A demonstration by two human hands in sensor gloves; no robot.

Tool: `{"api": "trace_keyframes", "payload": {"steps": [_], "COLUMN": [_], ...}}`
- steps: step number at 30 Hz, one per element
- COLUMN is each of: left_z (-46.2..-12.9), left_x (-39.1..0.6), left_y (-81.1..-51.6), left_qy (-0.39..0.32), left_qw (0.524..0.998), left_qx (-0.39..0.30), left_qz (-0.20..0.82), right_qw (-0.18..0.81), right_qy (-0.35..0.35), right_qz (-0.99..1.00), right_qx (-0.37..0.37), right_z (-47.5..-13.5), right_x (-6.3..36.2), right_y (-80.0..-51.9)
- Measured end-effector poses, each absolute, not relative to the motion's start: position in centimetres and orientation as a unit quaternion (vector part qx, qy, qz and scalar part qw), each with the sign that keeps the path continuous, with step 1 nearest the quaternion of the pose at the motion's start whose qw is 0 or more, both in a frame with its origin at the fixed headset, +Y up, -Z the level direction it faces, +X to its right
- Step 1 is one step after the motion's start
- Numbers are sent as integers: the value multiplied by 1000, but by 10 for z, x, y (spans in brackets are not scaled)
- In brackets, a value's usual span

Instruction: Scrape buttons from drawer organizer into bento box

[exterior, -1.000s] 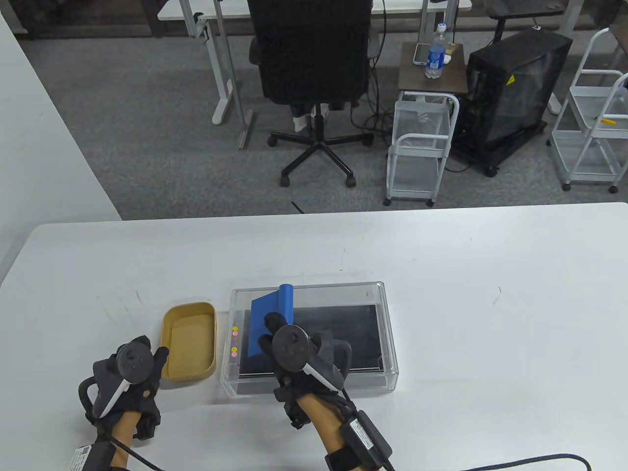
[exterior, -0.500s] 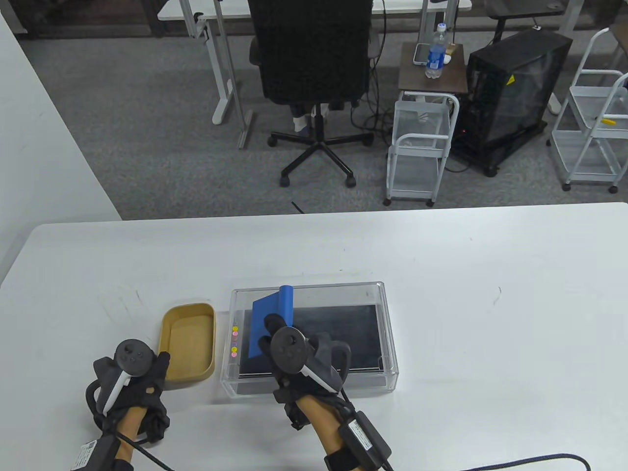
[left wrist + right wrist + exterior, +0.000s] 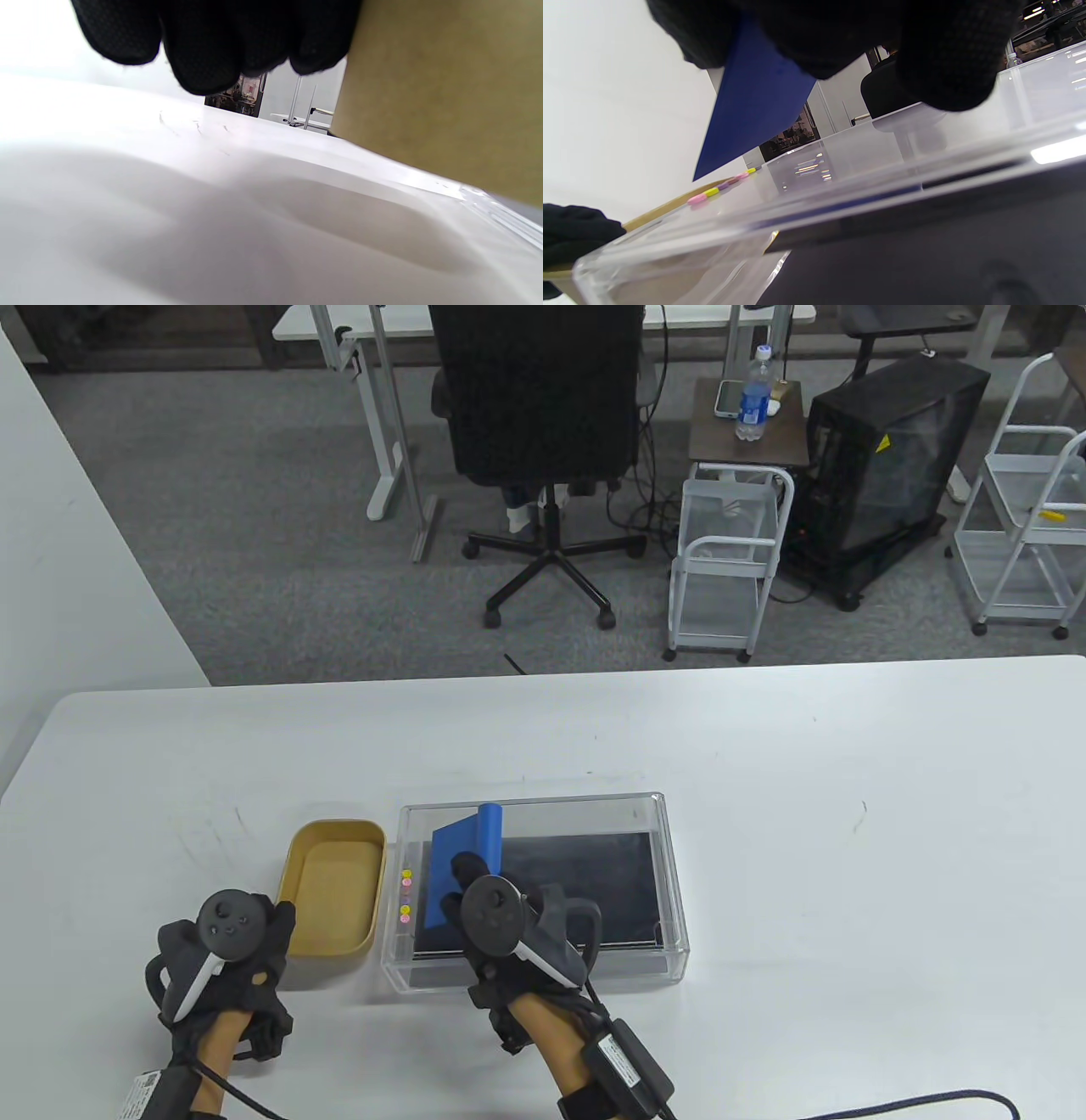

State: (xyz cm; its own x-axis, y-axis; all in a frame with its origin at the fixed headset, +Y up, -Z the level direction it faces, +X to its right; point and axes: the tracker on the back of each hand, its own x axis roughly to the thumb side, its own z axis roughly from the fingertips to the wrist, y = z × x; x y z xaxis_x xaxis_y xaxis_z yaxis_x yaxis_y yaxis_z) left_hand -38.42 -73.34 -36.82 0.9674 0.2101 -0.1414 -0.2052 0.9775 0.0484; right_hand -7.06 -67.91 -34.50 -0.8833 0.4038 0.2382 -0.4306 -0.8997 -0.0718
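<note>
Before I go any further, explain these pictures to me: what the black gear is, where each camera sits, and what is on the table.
These are a person's two hands in black sensor gloves, each with a round tracker strapped on its back. One camera looks down at the white table; the other two sit on the wrists, so they show gloved fingers close up from low down.

On the table lie a tan bento box and, to its right, a clear drawer organizer with a dark floor. A short row of yellow and pink buttons lies along the organizer's left edge.

The right hand grips a blue scraper inside the organizer. The left hand rests against the bento box's near end, seemingly steadying it.
</note>
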Motion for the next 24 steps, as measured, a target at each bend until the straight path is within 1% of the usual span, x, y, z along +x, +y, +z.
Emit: {"api": "trace_keyframes", "payload": {"steps": [11, 24], "left_z": [-364, -363], "left_x": [-375, -375], "left_y": [-727, -728], "left_qy": [53, 47], "left_qw": [995, 996], "left_qx": [21, 31], "left_qz": [85, 75], "right_qw": [193, 168], "right_qy": [-44, -27], "right_qz": [971, 974], "right_qx": [131, 149], "right_z": [-340, -339], "right_x": [-85, -97], "right_y": [-684, -683]}}
